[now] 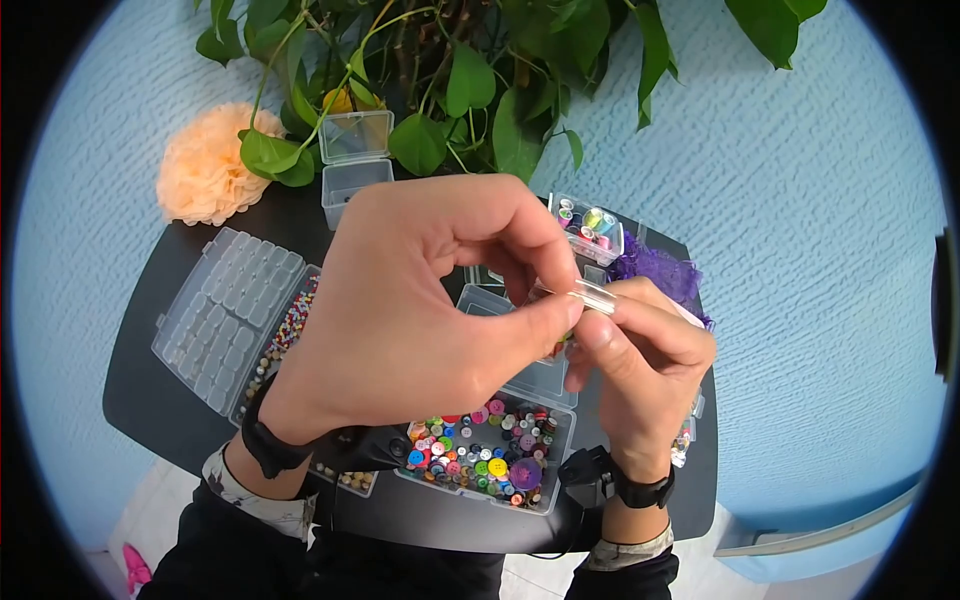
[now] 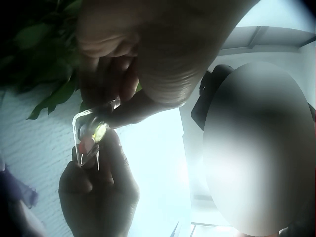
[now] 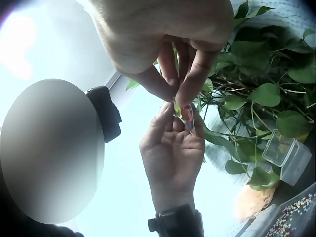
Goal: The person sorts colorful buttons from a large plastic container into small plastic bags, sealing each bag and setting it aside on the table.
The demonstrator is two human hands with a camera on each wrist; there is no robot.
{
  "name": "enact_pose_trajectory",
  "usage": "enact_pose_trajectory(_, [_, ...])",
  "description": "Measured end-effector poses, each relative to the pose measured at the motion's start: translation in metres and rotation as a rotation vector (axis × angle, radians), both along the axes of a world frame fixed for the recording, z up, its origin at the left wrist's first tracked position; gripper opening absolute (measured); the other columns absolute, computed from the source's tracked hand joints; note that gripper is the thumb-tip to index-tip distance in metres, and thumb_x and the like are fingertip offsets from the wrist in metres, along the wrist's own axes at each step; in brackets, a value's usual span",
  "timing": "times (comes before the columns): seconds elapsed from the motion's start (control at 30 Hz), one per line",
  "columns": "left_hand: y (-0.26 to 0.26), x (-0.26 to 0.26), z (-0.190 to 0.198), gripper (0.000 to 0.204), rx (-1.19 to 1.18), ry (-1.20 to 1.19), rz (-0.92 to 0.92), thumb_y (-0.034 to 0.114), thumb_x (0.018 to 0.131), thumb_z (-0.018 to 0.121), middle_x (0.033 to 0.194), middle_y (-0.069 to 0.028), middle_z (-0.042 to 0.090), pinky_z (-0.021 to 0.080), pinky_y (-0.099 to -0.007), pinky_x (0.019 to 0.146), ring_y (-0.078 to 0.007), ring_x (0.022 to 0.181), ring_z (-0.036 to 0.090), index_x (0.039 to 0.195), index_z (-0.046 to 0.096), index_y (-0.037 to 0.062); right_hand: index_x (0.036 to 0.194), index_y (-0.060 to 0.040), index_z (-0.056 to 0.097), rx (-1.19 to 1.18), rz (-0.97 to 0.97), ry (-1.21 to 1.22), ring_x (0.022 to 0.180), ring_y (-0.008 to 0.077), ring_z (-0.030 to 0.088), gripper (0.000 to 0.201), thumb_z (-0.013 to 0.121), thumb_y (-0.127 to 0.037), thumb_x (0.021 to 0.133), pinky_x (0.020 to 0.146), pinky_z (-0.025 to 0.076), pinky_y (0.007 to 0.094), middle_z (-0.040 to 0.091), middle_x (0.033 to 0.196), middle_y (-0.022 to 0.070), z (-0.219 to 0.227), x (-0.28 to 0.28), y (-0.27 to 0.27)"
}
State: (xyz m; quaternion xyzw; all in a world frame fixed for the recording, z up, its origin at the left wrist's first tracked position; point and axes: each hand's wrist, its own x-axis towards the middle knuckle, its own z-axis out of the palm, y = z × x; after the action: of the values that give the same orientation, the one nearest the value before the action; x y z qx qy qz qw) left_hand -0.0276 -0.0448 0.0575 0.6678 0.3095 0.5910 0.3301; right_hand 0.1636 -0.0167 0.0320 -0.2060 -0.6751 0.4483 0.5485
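Both hands are raised above the table, meeting at a small clear plastic case point(image 1: 596, 296). My left hand point(image 1: 415, 310) pinches one end of it between thumb and forefinger. From the other side, the thumb and fingers of my right hand point(image 1: 655, 355) grip it. In the left wrist view the case point(image 2: 77, 129) has a rounded corner, with yellow-green and red bits showing through. The same colours appear through the case point(image 3: 186, 118) in the right wrist view. Fingers hide much of it.
Below the hands, an open clear box point(image 1: 455, 488) holds many mixed buttons. A divided bead organizer point(image 1: 225, 320) lies open at left. Behind stand a small lidded box point(image 1: 357, 140), a box of thread spools point(image 1: 585, 247), purple mesh point(image 1: 660, 275), a paper flower point(image 1: 212, 165) and a leafy plant point(image 1: 470, 80).
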Motion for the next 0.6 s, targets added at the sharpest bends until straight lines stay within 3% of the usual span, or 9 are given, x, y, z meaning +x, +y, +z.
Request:
enact_pose_trajectory(0.17, [0.002, -0.002, 0.0, 0.025, 0.06, 0.015, 0.011, -0.011, 0.077, 0.073, 0.09, -0.0114, 0.069, 0.054, -0.0244, 0.079, -0.0132, 0.086, 0.068, 0.097, 0.061, -0.0036, 0.097, 0.0079, 0.072, -0.05, -0.013, 0.092, 0.068, 0.0122, 0.066, 0.014, 0.073, 0.007, 0.083, 0.055, 0.052, 0.0202, 0.068, 0.095, 0.0137, 0.0, -0.006, -0.002])
enact_pose_trajectory(0.33, [0.0, -0.003, 0.002, 0.035, 0.047, 0.068, 0.012, -0.009, 0.076, 0.076, 0.092, -0.0097, 0.068, 0.054, -0.0239, 0.08, -0.0121, 0.087, 0.068, 0.108, 0.061, -0.0056, 0.094, 0.009, 0.071, -0.03, -0.01, 0.029, 0.068, 0.013, 0.066, 0.012, 0.074, 0.006, 0.083, 0.057, 0.052, 0.0206, 0.068, 0.093, 0.0136, 0.003, -0.003, -0.003])
enact_pose_trajectory(0.5, [0.0, 0.001, 0.0, 0.034, 0.045, 0.001, 0.005, -0.009, 0.076, 0.075, 0.092, -0.0101, 0.068, 0.054, -0.0244, 0.079, -0.0132, 0.086, 0.068, 0.106, 0.061, -0.0057, 0.092, 0.0094, 0.071, 0.017, -0.028, 0.022, 0.067, 0.0129, 0.066, 0.01, 0.073, 0.006, 0.084, 0.057, 0.051, 0.0211, 0.068, 0.091, 0.0135, 0.004, -0.003, -0.004])
enact_pose_trajectory(0.6, [0.005, -0.001, -0.007, 0.028, 0.103, 0.044, -0.01, -0.009, 0.076, 0.074, 0.088, -0.0092, 0.067, 0.053, -0.0242, 0.076, -0.013, 0.081, 0.067, 0.1, 0.061, -0.0044, 0.089, 0.0078, 0.072, 0.124, -0.105, -0.115, 0.064, 0.013, 0.064, 0.009, 0.075, 0.005, 0.081, 0.056, 0.049, 0.0224, 0.068, 0.084, 0.0126, 0.006, 0.0, -0.006])
